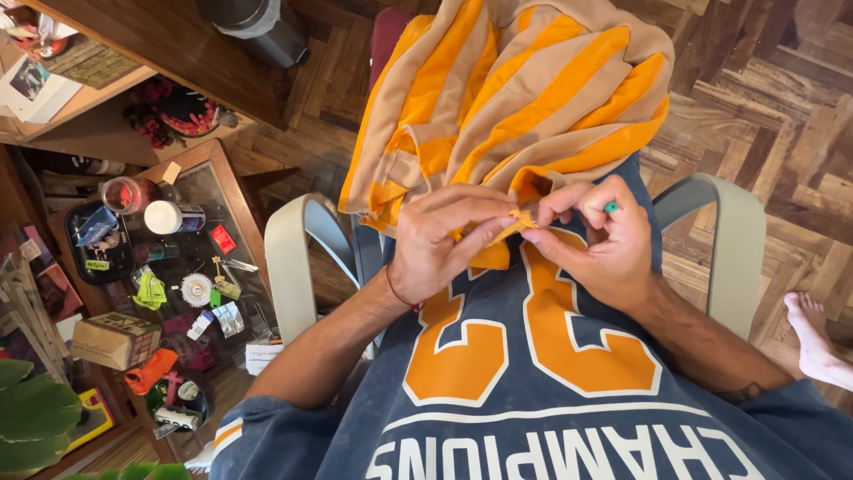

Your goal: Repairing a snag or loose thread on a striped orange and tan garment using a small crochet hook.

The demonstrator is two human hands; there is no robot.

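Left hand [440, 240] pinches the striped cloth [506, 98] edge; right hand [600, 236] grips a green-tipped tool [611, 206]. Keep the fold taut.

- Faded navy tee [533, 418], short sleeves w/ orange + white stripe at left cuff.
- Big orange numerals on chest, white outline; white block lettering below.
- Thin red string bracelet [402, 292], left wrist.
- Bare foot [813, 342].

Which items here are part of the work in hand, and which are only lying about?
In use: striped orange and tan fabric; left hand and right hand pinching its edge; small green-tipped tool in right hand.

Lying about: glass-topped side table; white jar; cardboard box; waste bin.
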